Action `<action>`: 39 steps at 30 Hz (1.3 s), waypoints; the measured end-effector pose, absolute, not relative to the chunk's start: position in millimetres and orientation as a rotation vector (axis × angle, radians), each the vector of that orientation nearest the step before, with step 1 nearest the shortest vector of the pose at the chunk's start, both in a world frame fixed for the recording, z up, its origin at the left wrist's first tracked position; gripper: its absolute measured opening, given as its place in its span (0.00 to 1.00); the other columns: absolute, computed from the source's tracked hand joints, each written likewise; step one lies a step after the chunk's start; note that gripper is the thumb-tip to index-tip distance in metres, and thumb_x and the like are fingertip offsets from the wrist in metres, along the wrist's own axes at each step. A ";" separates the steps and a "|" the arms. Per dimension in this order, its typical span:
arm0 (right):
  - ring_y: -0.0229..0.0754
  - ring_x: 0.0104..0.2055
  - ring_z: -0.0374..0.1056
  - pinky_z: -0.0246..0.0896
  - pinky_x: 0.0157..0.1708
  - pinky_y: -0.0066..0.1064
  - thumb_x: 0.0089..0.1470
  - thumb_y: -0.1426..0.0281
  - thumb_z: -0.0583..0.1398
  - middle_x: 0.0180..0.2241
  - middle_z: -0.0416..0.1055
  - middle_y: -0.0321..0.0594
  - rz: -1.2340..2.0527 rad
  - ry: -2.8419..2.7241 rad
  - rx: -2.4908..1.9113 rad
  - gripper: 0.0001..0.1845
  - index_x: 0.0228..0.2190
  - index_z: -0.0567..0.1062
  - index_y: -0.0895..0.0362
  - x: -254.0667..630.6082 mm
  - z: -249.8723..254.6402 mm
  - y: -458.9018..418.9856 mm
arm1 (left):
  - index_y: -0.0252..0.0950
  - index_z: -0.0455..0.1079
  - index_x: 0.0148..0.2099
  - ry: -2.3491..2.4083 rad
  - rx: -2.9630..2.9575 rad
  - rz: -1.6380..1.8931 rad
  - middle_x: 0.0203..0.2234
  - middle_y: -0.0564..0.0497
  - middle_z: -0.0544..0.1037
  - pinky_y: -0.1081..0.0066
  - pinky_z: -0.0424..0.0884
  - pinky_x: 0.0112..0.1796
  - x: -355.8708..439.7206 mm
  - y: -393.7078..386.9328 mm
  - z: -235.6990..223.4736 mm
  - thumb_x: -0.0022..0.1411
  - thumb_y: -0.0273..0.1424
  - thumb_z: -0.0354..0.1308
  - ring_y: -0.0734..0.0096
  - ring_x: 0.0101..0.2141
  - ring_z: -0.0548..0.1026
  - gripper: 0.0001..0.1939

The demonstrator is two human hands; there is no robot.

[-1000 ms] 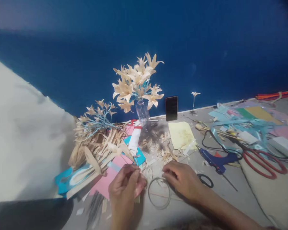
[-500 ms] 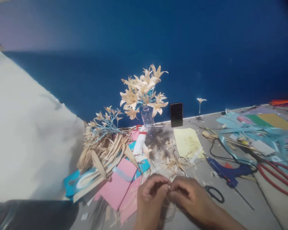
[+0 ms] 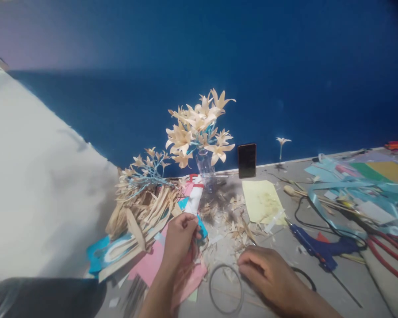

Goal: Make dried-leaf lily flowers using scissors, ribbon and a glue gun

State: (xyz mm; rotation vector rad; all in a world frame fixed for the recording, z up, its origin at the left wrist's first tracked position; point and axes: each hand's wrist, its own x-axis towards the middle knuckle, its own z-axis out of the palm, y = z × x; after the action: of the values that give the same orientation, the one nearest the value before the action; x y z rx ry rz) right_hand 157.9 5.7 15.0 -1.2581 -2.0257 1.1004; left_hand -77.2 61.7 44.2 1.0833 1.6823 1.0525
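My left hand was up over the pink paper, with its fingers curled in and their tips close together. I could not tell if it had hold of something small. A bit of bright blue card showed just beside my fingertips. My right hand was low down over the gray table, with its fingers bent in a loose curl, and I could not tell if anything was in it. The thin gray ring lay on the table between my two arms, near my right hand but apart from it. A black handle loop stuck out from behind my right wrist. Past my hands were lots of dry scraps, then a yellow paper with brown smudges on it. A blue glue gun lay to the right, close to some big red scissor handles. On the left was a messy pile of dry tan strips. At the back, by the blue wall, pale flowers stood in a clear bottle, and a dark phone stood up beside them.
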 end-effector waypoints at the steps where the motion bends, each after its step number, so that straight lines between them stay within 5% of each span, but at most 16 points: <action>1: 0.37 0.32 0.69 0.55 0.33 0.26 0.61 0.70 0.57 0.28 0.74 0.34 1.098 -2.039 -1.259 0.10 0.28 0.74 0.55 158.0 14.1 6.2 | 0.35 0.69 0.29 1.696 1.101 1.026 0.17 0.53 0.75 0.76 0.61 0.16 -75.7 66.1 39.3 0.51 0.37 0.60 0.72 0.16 0.72 0.10; 6: 0.38 0.32 0.69 0.54 0.32 0.26 0.61 0.69 0.57 0.29 0.75 0.34 1.085 -2.091 -1.270 0.10 0.28 0.75 0.55 160.4 7.8 10.0 | 0.34 0.70 0.33 1.795 1.143 0.967 0.18 0.52 0.77 0.75 0.59 0.16 -72.4 77.9 25.9 0.52 0.36 0.58 0.74 0.12 0.68 0.10; 12: 0.39 0.32 0.70 0.55 0.33 0.27 0.61 0.68 0.57 0.30 0.77 0.36 1.052 -2.109 -1.279 0.11 0.31 0.77 0.54 165.9 0.4 14.5 | 0.32 0.73 0.49 1.897 1.160 1.077 0.24 0.49 0.81 0.71 0.66 0.20 -71.3 52.7 38.3 0.55 0.45 0.59 0.68 0.17 0.73 0.25; 15: 0.39 0.33 0.71 0.55 0.33 0.27 0.62 0.67 0.56 0.31 0.78 0.37 1.049 -2.117 -1.302 0.12 0.31 0.78 0.54 167.6 2.5 14.2 | 0.37 0.77 0.42 1.946 1.283 1.097 0.29 0.48 0.82 0.71 0.70 0.24 -64.6 21.8 38.2 0.57 0.46 0.58 0.68 0.21 0.74 0.19; 19: 0.41 0.35 0.72 0.56 0.35 0.28 0.62 0.67 0.56 0.32 0.79 0.38 1.024 -2.134 -1.315 0.12 0.33 0.78 0.55 169.6 11.0 10.2 | 0.39 0.77 0.31 1.686 1.446 0.951 0.22 0.49 0.79 0.72 0.71 0.29 -50.7 -13.4 26.1 0.60 0.41 0.58 0.64 0.25 0.76 0.13; 26: 0.41 0.33 0.71 0.53 0.32 0.28 0.60 0.66 0.59 0.31 0.79 0.39 0.912 -2.277 -1.301 0.10 0.32 0.79 0.55 156.8 21.1 -6.0 | 0.41 0.77 0.35 1.298 1.715 0.688 0.28 0.49 0.81 0.74 0.70 0.34 -44.5 -21.9 18.6 0.65 0.37 0.52 0.66 0.30 0.77 0.13; 31: 0.40 0.33 0.72 0.51 0.31 0.28 0.52 0.61 0.68 0.31 0.80 0.35 0.940 -2.351 -1.240 0.10 0.32 0.79 0.55 144.6 33.7 -17.0 | 0.40 0.70 0.30 1.399 1.814 0.772 0.22 0.50 0.74 0.73 0.67 0.29 -50.3 -32.7 19.5 0.68 0.38 0.48 0.68 0.24 0.71 0.16; 35: 0.41 0.33 0.73 0.51 0.30 0.28 0.54 0.62 0.65 0.31 0.80 0.36 0.906 -2.440 -1.267 0.09 0.31 0.79 0.55 139.7 37.0 -28.0 | 0.42 0.72 0.32 1.410 1.878 0.807 0.26 0.47 0.77 0.69 0.68 0.34 -55.2 -51.1 3.4 0.68 0.42 0.48 0.64 0.28 0.73 0.17; 39: 0.42 0.33 0.74 0.50 0.28 0.29 0.54 0.59 0.65 0.31 0.80 0.37 0.892 -2.553 -1.233 0.12 0.31 0.79 0.55 139.7 31.5 -35.1 | 0.41 0.66 0.24 1.370 1.890 0.736 0.19 0.50 0.72 0.70 0.64 0.30 -53.9 -59.2 -13.7 0.68 0.40 0.47 0.66 0.24 0.71 0.21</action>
State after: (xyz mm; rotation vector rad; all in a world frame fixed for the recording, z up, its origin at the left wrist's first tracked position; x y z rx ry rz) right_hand 139.7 -35.1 31.5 -1.2329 -2.5529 0.8924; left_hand -53.9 -59.2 -13.7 1.8899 1.3699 0.7357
